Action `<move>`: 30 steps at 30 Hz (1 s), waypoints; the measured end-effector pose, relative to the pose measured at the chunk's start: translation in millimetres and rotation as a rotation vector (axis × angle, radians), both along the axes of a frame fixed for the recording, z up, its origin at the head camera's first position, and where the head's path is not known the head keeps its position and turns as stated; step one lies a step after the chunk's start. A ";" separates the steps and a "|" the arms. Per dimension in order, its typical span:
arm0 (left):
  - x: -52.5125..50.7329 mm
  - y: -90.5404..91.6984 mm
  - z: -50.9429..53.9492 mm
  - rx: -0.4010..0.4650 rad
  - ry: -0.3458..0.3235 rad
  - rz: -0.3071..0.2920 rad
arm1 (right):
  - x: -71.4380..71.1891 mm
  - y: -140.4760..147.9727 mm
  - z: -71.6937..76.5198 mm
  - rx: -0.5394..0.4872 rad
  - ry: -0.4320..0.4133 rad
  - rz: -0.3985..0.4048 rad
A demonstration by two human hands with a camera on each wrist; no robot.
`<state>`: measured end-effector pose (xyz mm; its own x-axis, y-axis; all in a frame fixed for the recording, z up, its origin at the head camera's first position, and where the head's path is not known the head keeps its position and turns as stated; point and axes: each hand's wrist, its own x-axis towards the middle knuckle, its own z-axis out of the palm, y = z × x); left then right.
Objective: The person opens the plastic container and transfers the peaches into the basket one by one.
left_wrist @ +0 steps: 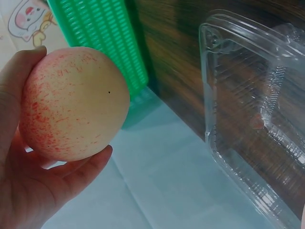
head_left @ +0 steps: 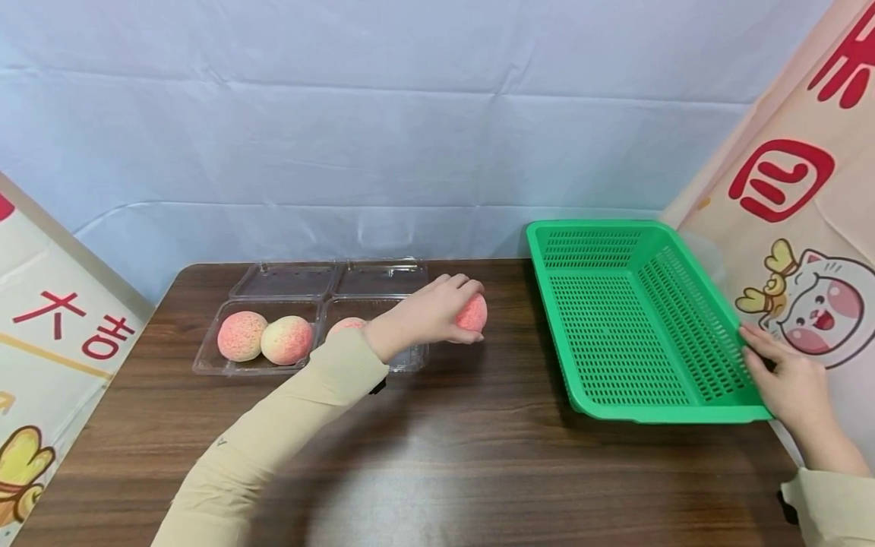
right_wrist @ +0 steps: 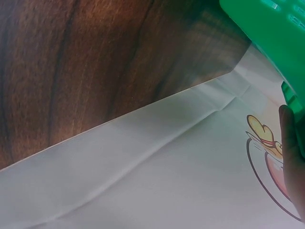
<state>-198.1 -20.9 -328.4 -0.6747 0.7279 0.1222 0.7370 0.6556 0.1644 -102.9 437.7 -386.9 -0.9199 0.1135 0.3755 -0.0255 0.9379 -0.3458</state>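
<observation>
My left hand (head_left: 440, 308) grips a pink and cream peach (left_wrist: 74, 102), held between the container and the basket. The clear plastic clamshell container (head_left: 321, 325) lies with its lid folded back. Two peaches (head_left: 242, 336) sit in its left compartment, and another peach (head_left: 347, 324) shows partly in the right one, behind my forearm. Over on the right, my right hand (head_left: 796, 384) holds the rim of a green plastic basket (head_left: 618, 414) near its front right corner. Nothing lies inside the basket. Only a sliver of that hand appears in the right wrist view.
Everything stands on a dark wooden table (head_left: 472, 471). Pale blue cloth (head_left: 355, 137) hangs behind it. Printed cloth (head_left: 786, 175) with red characters and a cartoon cat rises beside the basket, and another printed cloth (head_left: 61, 342) hangs at the left.
</observation>
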 end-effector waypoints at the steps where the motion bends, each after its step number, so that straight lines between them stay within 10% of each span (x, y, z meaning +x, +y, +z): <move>1: 0.2 0.7 0.6 0.000 0.002 0.000 | -0.2 0.0 0.1 -0.003 0.004 0.002; 30: 3.9 23.2 11.8 0.018 0.012 -0.027 | -0.7 -0.1 0.3 -0.008 -0.023 -0.007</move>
<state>-194.3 2.2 -316.6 -0.6532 0.7435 0.1432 0.7564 0.6325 0.1668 -103.6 437.5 -386.6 -0.9274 0.1231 0.3531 -0.0107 0.9352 -0.3541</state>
